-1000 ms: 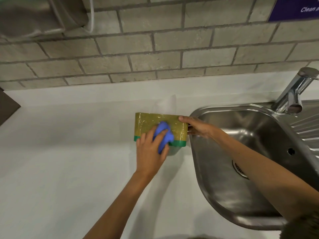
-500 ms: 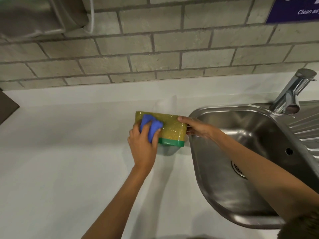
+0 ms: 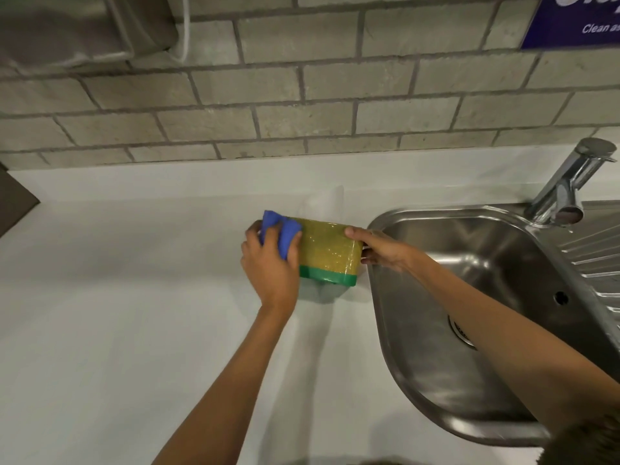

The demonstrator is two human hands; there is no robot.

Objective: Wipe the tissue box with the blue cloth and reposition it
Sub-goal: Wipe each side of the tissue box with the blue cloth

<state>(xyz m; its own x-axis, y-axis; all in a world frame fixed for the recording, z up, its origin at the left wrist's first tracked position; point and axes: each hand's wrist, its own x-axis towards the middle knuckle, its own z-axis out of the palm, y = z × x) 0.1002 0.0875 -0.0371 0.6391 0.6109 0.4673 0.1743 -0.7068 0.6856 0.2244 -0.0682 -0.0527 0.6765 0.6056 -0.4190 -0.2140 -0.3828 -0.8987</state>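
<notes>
Cloth and box meet at the box's left end. The blue cloth (image 3: 281,234) is bunched under the left hand (image 3: 270,266), whose fingers (image 3: 292,255) curl over it and press it against the upper left corner of the tissue box (image 3: 330,253); part of the cloth pokes out above the knuckles, past the box's top edge. The box is yellow with a green band along its bottom, standing on the white counter (image 3: 117,313) just beside the rim of the steel sink (image 3: 469,297). A white tissue (image 3: 330,204) rises from its top.

The right hand (image 3: 382,251) clasps the box's right end: the thumb lies over the top right corner, and the other fingers wrap round the end face, mostly hidden behind the box. That forearm stretches across the sink basin. Both hands are closed round what they hold, the left on the cloth, the right on the box. A tap (image 3: 570,182) stands at the sink's far right, before the brick wall (image 3: 302,95).
</notes>
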